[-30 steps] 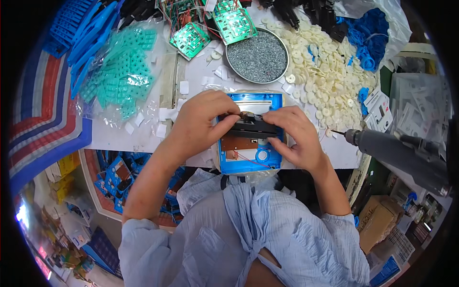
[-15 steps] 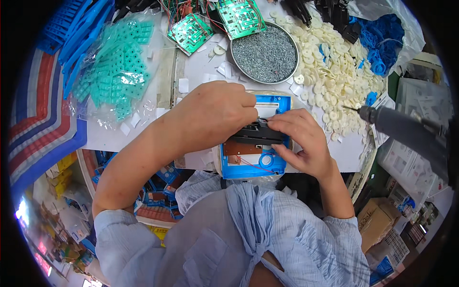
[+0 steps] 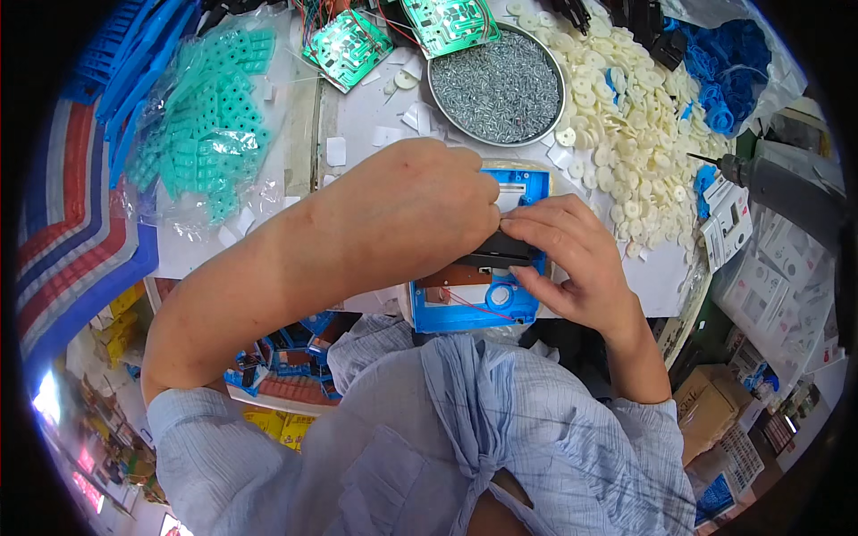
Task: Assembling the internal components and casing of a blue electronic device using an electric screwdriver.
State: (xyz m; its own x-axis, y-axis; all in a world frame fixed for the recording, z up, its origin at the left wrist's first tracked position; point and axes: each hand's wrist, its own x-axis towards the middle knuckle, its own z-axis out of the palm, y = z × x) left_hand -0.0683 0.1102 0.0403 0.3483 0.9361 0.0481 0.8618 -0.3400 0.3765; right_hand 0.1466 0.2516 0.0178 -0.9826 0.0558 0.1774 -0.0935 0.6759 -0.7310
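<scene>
A white desk (image 3: 268, 255) crowded with small parts spreads beneath a person in a pale blue checked shirt (image 3: 465, 447), seen from above. At its far right lies a wide heap of cream plastic discs (image 3: 643, 134), with a cluster of blue plastic pieces (image 3: 733, 62) beyond it. At far left, a clear bag of teal rubber keypads (image 3: 210, 125) rests beside stacked blue plastic trays (image 3: 134, 54). A round metal dish of small silver screws (image 3: 497, 85) sits at the top centre, flanked by two green circuit boards (image 3: 349, 45) with red wires. A grey electric screwdriver (image 3: 786, 183) lies at the right edge, its bit pointing toward the discs.

At the desk's near edge, directly in front of the person, sits a blue plastic housing (image 3: 478, 304), open side up, with a brown circuit board (image 3: 451, 279) and a thin red wire inside. The left hand (image 3: 420, 210) covers the housing's upper left, its grip curled down together onto a black rectangular part (image 3: 500, 250) laid across the housing. The right hand (image 3: 572, 259) meets it from the other side, thumb and fingers pinched on that same black part, its lower fingers touching the housing's right rim. Small white paper squares (image 3: 335, 152) lie scattered on the desk near the left forearm.
</scene>
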